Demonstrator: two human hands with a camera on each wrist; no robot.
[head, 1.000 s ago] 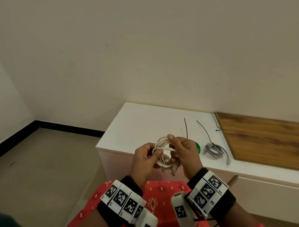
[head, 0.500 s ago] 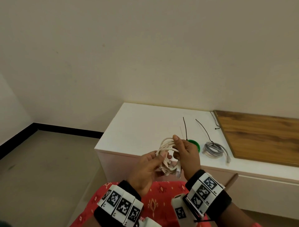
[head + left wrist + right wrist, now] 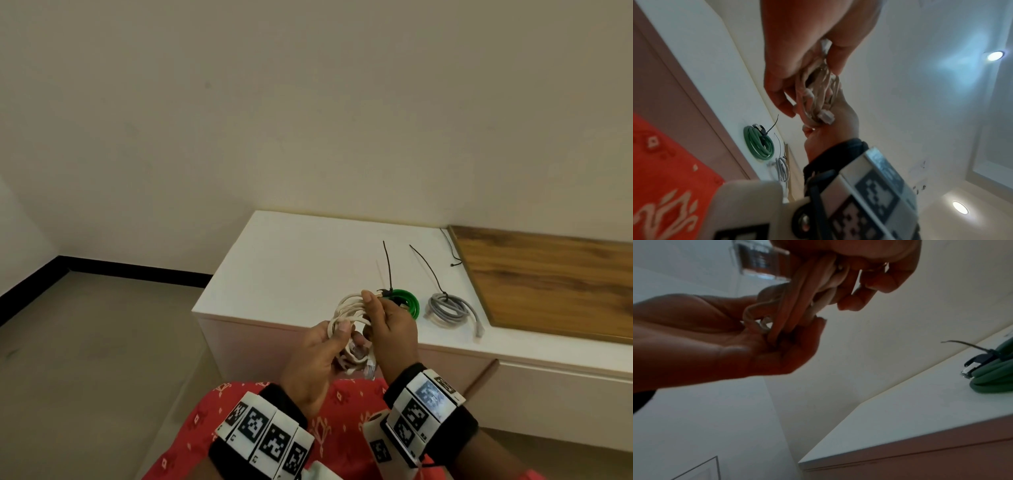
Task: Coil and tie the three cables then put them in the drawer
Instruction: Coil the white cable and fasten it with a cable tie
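I hold a coiled white cable (image 3: 347, 308) in both hands in front of the white cabinet (image 3: 291, 260). My left hand (image 3: 325, 346) grips the loops from below with its thumb on top. My right hand (image 3: 387, 322) holds the coil's right side, fingers curled round the strands (image 3: 797, 305). One clear plug (image 3: 825, 117) hangs out near the palm. A green coil (image 3: 407, 301) with a black zip tie and a grey coil (image 3: 448, 310), also tied, lie on the cabinet top behind my right hand.
A wooden board (image 3: 555, 281) covers the cabinet top to the right, with a thin black tie (image 3: 454, 255) beside its left edge. A drawer front (image 3: 561, 390) stands slightly ajar under the top at the right. My red clothing (image 3: 335, 421) fills the bottom.
Both hands stay on the white coil. The left hand has shifted its grip lower on the loops, and the coil has turned a little between the hands.
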